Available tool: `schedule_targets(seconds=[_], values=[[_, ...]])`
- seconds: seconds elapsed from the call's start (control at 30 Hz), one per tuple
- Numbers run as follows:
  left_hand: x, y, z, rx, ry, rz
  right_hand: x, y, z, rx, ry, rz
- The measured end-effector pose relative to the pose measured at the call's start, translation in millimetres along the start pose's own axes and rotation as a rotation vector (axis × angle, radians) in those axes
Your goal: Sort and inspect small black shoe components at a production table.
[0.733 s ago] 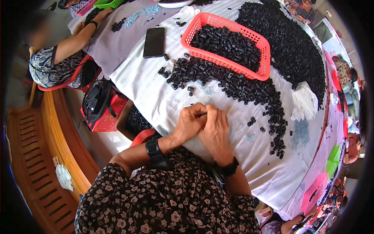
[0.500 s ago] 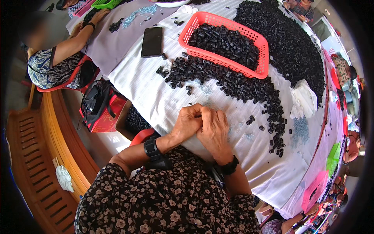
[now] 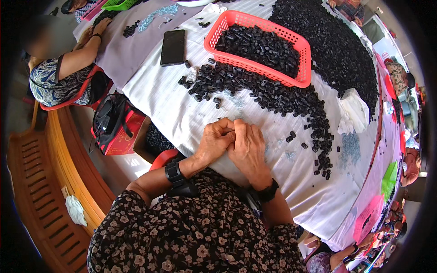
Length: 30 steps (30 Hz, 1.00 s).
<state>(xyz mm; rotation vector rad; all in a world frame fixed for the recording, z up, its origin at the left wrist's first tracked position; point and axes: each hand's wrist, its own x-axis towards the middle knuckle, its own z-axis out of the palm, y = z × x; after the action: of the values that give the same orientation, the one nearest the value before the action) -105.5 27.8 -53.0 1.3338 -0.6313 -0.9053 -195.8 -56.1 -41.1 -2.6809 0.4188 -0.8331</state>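
My left hand (image 3: 214, 141) and my right hand (image 3: 247, 148) meet above the near edge of the white-covered table. Both are closed, with thumbs and fingertips pinched together. Whatever lies between the fingers is hidden. Just beyond them spreads a band of small black cylindrical plastic parts (image 3: 268, 93), trailing down to the right. A red perforated basket (image 3: 255, 65) stands past that band, part-filled with the same kind of parts. Tiny pale blue bits (image 3: 350, 150) lie scattered on the cloth, thickest at the right.
A large heap of black parts (image 3: 339, 54) covers the far right. Crumpled white paper (image 3: 354, 111) sits beside it. A black phone (image 3: 173, 48) lies at the left. Another person's arm (image 3: 86, 52) works at the far-left table. A wooden bench (image 3: 41, 195) stands at lower left.
The whole view has shifted slightly. My hands stay pinched together, with small finger movements. The other person's hand at the far left has drawn back a little.
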Motion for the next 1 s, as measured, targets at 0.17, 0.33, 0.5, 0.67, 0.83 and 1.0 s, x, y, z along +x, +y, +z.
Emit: schedule_targets(seconds=[0.17,0.33,0.5,0.67,0.83,1.0], values=[[-0.2,-0.3,0.1,-0.031,0.003,0.000,-1.7,3.5,1.2,-0.005,-0.016,-0.001],[0.5,-2.7,-3.6,0.134,-0.026,0.002,-3.2,3.8,1.0,-0.044,-0.016,-0.034],[-0.8,-5.8,-5.0,0.115,0.019,0.009,-5.4,1.9,5.4,-0.069,-0.030,-0.027],[-1.7,-3.4,-0.4,0.054,0.069,0.023,-5.1,0.9,4.1,-0.044,-0.029,-0.027],[-1.2,-0.6,1.7,0.064,0.070,0.011,-7.8,3.0,5.4,-0.025,-0.006,-0.054],[-0.6,2.6,-7.5,0.155,-0.012,0.051,-7.0,1.9,4.0,-0.025,0.048,-0.087]])
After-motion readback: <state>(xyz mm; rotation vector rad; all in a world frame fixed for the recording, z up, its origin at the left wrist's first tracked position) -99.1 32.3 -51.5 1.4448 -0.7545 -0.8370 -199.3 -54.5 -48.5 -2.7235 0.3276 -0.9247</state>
